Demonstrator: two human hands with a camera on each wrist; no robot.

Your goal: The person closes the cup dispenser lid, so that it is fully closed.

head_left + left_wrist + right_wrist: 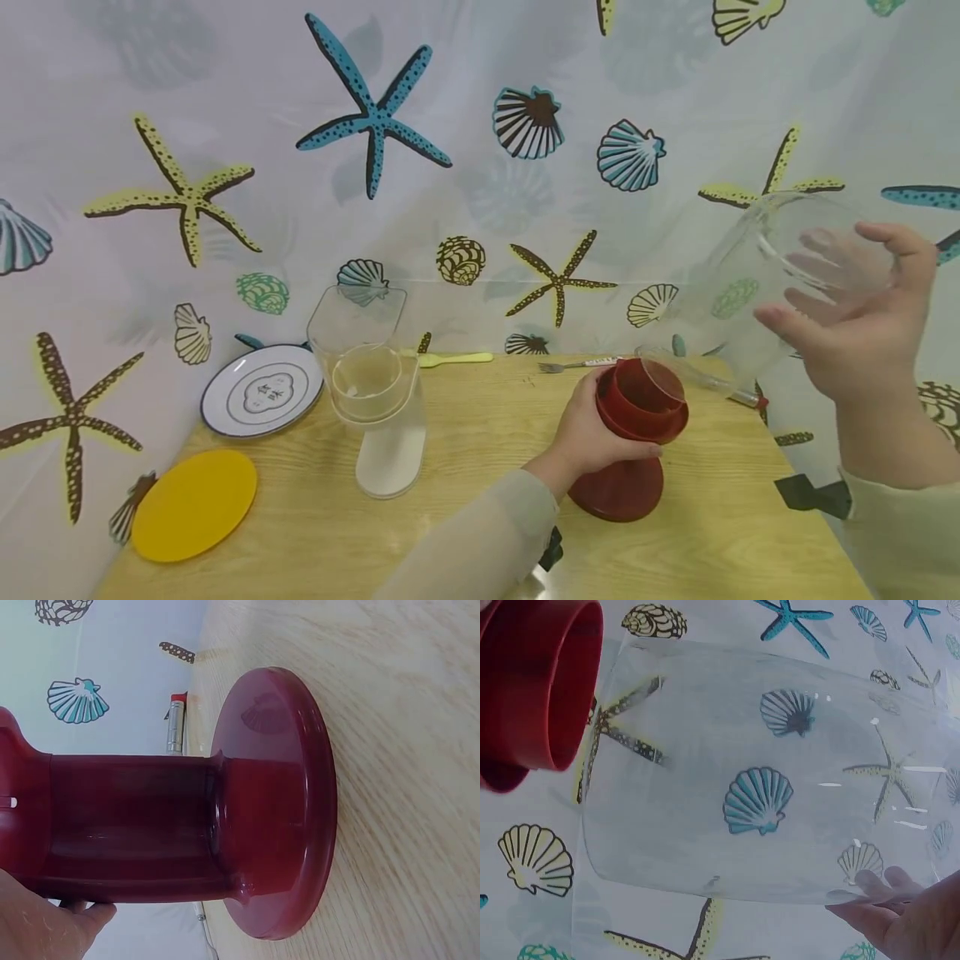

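My left hand grips the upper part of a dark red plastic stand from the left. The stand is upright on its round foot, with a red ring-shaped holder at its top. In the left wrist view its column and foot show, with the fingers at its side. My right hand holds a large clear plastic canister by one end, tilted, well above the table. The canister's other end lies close to the red holder in the right wrist view.
A white stand with a clear container is to the left. Beyond it are a blue-rimmed white plate and a yellow plate. A yellow-green utensil, a fork and a red-ended tool lie along the back edge.
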